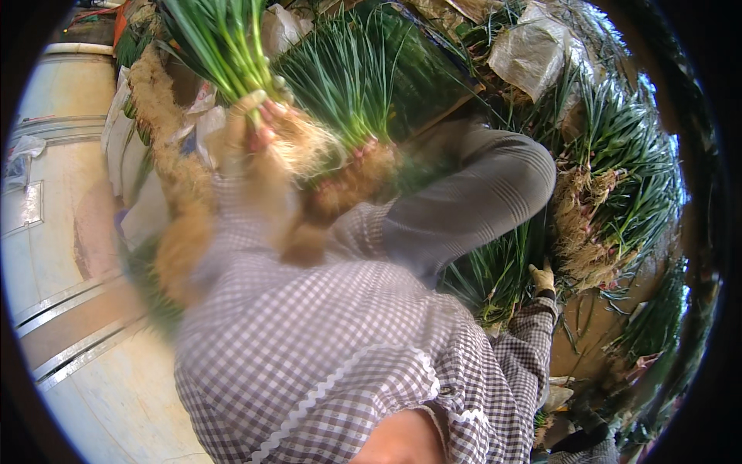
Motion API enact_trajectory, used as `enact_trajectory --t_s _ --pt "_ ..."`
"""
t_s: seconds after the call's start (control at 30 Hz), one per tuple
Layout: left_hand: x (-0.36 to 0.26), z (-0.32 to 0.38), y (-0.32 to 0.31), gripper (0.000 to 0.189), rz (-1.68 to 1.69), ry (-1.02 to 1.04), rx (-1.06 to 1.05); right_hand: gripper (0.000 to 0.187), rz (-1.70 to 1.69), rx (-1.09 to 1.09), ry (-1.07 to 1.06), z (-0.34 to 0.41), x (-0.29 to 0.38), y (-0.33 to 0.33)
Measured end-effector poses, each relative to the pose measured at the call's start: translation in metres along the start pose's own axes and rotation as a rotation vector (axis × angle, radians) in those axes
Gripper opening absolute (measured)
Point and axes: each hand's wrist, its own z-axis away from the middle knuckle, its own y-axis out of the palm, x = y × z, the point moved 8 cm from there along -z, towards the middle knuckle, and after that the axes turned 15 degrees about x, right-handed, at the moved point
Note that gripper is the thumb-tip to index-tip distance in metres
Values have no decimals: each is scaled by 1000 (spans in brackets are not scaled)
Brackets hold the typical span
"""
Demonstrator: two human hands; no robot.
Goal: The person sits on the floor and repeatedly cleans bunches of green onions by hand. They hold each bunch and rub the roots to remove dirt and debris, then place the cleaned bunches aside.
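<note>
My left hand (pixel 246 105), in a tan glove, holds up a bunch of green onions (pixel 232 64) around the stems just above the reddish bulbs. The pale, tangled roots hang to the right of the hand and are partly blurred. Beside it stands another bunch of green onions (pixel 353 87), its roots near my lap. My right hand (pixel 543 277), also gloved, has thumb and finger apart at the edge of a low pile of green onions (pixel 493 278); it shows nothing in its grasp.
A large heap of green onions (pixel 614 191) lies at the right, roots towards me. My bent knee (pixel 493 180) lies between the bunches and that heap. Plastic sheeting (pixel 530 52) rests at the upper right. Pale panels with metal rails (pixel 69 342) run along the left. Part of another person's sleeve (pixel 591 452) may show at lower right.
</note>
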Motion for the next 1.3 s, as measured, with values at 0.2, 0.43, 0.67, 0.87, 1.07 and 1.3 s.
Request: enact_trajectory --t_s 0.2,0.43,0.67,0.87,1.07,1.3 --pt "184 42 -61 33 189 -413 -237 69 -164 -211 -209 37 -5 -6" --pt "321 82 -80 35 279 -592 -352 68 -156 -190 -152 32 9 24" --pt "239 76 -110 84 -772 -353 -956 68 -603 -473 -295 59 39 0" --pt "240 14 -91 85 -1587 -678 -349 90 -324 -580 -37 48 62 18" --pt "276 24 -171 77 -1304 -869 -499 79 38 -268 -1 47 124 74" --pt "307 6 -268 87 -1368 -1360 -148 82 116 61 -140 65 160 79"
